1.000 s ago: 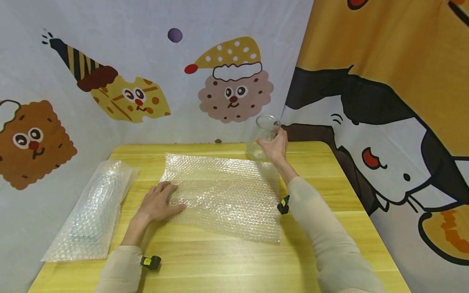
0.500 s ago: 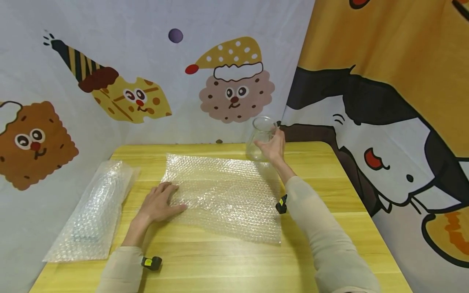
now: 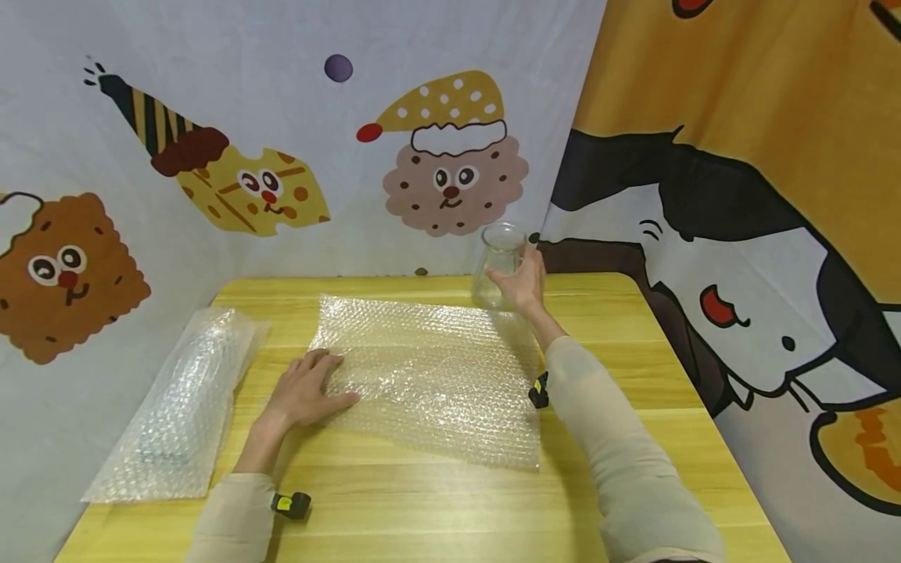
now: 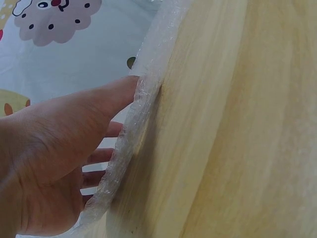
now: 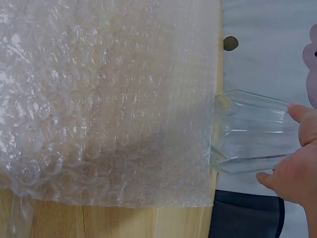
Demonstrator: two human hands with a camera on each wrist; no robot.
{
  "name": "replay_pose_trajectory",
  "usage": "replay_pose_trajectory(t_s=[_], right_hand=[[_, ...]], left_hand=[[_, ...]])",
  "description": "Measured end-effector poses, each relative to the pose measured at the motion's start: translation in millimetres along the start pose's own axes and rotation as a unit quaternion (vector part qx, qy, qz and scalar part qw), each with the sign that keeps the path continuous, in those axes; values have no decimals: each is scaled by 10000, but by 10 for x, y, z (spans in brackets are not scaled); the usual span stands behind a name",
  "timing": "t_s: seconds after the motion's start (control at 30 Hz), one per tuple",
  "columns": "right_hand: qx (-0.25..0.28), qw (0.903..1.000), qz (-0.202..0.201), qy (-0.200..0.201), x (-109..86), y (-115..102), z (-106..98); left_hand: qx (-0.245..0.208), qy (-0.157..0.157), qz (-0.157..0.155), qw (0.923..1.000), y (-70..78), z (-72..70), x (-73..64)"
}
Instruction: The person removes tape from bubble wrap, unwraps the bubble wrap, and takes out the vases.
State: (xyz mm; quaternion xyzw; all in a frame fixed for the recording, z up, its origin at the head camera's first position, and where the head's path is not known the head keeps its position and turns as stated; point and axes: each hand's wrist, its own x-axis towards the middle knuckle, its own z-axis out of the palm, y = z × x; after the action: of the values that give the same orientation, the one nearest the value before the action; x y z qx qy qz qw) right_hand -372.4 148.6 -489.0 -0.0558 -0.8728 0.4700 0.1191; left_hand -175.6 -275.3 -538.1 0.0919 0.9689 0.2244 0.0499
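A clear faceted glass vase [image 3: 490, 275] stands upright at the back edge of the table, wide mouth up. My right hand [image 3: 524, 280] grips its right side, thumb and fingers spread around the upper part; the right wrist view shows the vase [image 5: 252, 131] just past the bubble wrap's edge. In the middle lies a flat sheet of bubble wrap [image 3: 429, 375]. My left hand [image 3: 303, 391] rests on the sheet's left edge with fingers loosely extended. From the left wrist, the hand [image 4: 64, 148] lies along the sheet's edge, fingertips partly hidden behind the bubble wrap [image 4: 131, 129].
At the table's left side lies a bubble-wrap packet [image 3: 176, 407] with a clear object inside. The wooden table [image 3: 422, 516] ends against a printed cloth backdrop [image 3: 281, 94] at the back, with more cloth along the left and right.
My right hand has shifted the glass vase slightly to the left along the back of the table. The left hand and the bubble wrap have stayed in place.
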Motion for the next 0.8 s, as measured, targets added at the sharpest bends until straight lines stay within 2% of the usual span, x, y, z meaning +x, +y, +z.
replay_pose_trajectory(t_s=[0.17,0.43,0.67,0.8], right_hand=[[-260,9994,-214,-10,-63,-24,-34],[140,9983,-221,-528,-194,53,-94],[-286,9973,-540,-403,-565,109,-156],[-580,9925,-679,-836,-874,112,-199]], left_hand=[[1,-5,29,10000,6,2,19],[22,-50,6,10000,13,-10,12],[7,-60,22,10000,23,-20,3],[28,-69,38,10000,19,-7,-2]])
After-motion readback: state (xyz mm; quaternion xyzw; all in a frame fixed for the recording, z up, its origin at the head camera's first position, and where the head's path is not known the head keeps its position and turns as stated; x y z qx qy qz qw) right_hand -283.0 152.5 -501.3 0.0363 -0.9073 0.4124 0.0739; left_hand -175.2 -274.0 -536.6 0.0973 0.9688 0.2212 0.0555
